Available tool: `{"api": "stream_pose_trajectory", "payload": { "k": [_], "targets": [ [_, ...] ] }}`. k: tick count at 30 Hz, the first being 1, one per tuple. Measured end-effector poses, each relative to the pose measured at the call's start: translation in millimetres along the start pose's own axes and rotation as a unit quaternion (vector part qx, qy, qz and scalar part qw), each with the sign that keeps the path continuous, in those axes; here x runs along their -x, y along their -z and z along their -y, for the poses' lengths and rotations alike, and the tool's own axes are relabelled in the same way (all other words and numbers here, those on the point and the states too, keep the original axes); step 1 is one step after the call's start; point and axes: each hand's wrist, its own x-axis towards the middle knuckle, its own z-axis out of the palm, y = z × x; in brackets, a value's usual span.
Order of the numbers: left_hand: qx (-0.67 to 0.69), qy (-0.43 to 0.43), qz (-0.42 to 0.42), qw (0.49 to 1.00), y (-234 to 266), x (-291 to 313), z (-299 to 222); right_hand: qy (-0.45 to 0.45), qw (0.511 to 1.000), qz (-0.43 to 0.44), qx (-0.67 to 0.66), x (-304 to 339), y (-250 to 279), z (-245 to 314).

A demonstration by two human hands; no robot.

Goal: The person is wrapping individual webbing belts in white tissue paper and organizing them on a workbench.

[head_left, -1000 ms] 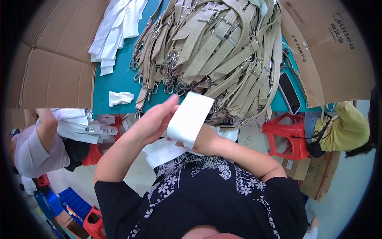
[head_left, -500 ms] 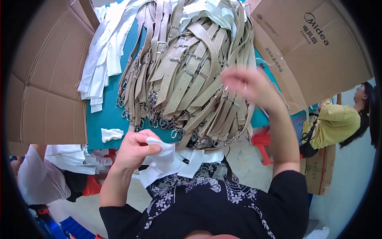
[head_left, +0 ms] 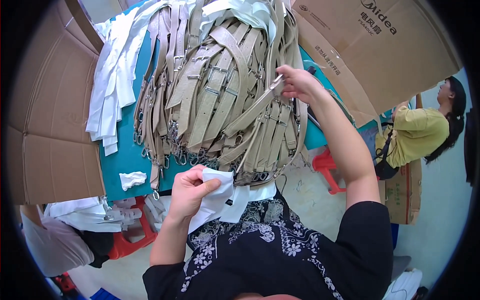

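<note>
hands are sitting well apart, each gripping its own piece. left hand (head_left: 192, 192) is pinching a white strip (head_left: 221, 179) between thumb and fingers by the near edge of the teal table (head_left: 117, 162); strip is hanging down toward the lap. more white pieces (head_left: 237, 205) are lying just beside it, over dark patterned clothing. right hand (head_left: 301, 85) is reaching over the right side of the heap, fingers closing on the upper end of a beige strap (head_left: 252, 112), where some metal is showing. that strap is slanting down and left across the strap pile (head_left: 205, 105). pile is filling the table's middle, buckles facing up, metal clips hanging along the near side. pale strips (head_left: 242, 12) are draping over its far end. long white strips (head_left: 117, 75) are lying to its left, a crumpled white scrap (head_left: 132, 180) nearer the front. brown cardboard (head_left: 55, 120) is flanking the left, a printed carton (head_left: 370, 60) the right. co-worker in a yellow top (head_left: 422, 132) is sitting further right, near a red stool (head_left: 325, 170).
</note>
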Motion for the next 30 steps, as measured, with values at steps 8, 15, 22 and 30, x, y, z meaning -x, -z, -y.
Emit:
{"api": "stream_pose_trajectory", "payload": {
  "k": [8, 15, 22, 30],
  "targets": [
    [0.002, 0.003, -0.022, 1.000, -4, 1, 12, 0.074, 0.897, 0.263, -0.347, 71, -19, -65],
    [-0.142, -0.061, -0.018, 0.988, -11, -8, -9, 0.183, 0.848, 0.259, -0.424, 90, -37, -36],
    [-0.191, -0.077, -0.008, 0.979, -14, -2, -10, 0.159, 0.850, 0.306, -0.398, 97, -44, -29],
    [-0.182, -0.055, -0.015, 0.982, -17, 0, -1, 0.155, 0.860, 0.285, -0.395, 122, -44, -23]
  ]
}}
